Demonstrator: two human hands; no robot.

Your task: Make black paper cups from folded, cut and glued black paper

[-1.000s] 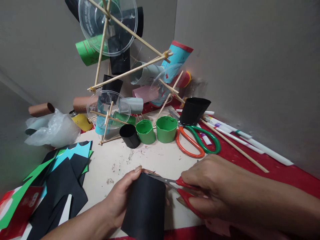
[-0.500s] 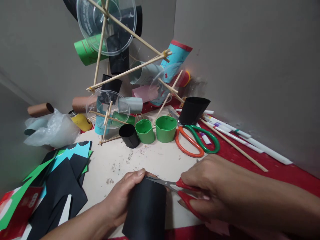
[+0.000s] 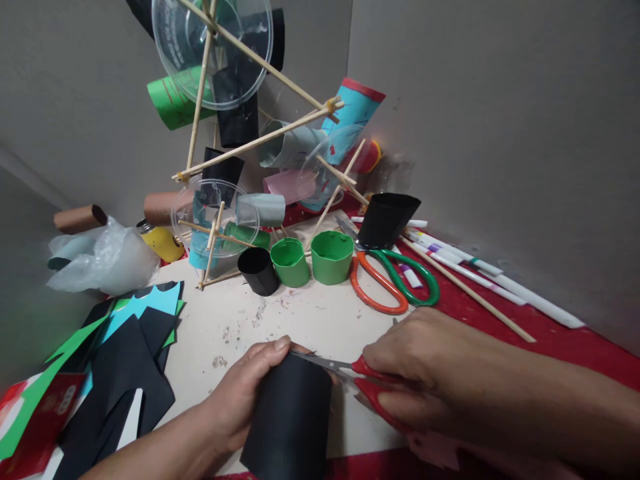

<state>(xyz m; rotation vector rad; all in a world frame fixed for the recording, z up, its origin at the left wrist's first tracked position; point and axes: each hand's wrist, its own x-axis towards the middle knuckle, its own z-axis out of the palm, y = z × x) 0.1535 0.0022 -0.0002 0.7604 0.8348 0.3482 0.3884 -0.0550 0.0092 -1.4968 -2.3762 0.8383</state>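
My left hand (image 3: pixel 245 387) is closed around the upper left side of a black paper tube (image 3: pixel 293 423), thumb on its top rim. The tube tilts toward me, and its lower end runs out of the frame. In my right hand (image 3: pixel 420 373) are red-handled scissors (image 3: pixel 345 365), the fingers through the loops. Their blades lie along the tube's top edge, near my left thumb. Beyond my hands stand a small black paper cup (image 3: pixel 258 272) and two green paper cups, one on the left (image 3: pixel 290 263) and one on the right (image 3: pixel 332 258).
Large scissors (image 3: pixel 383 293) with orange and green handles lie beyond my right hand, by a slanted black tube (image 3: pixel 387 221). Wooden-stick wheel frames (image 3: pixel 260 143) rise at the back. Paper scraps (image 3: pixel 135 360) pile at left. White markers (image 3: pixel 480 273) lie on red cloth at right.
The black tube's lower end has shifted slightly left. The scissors' handles have drawn a little closer together at the tube's rim. The cups and other things have stayed put.
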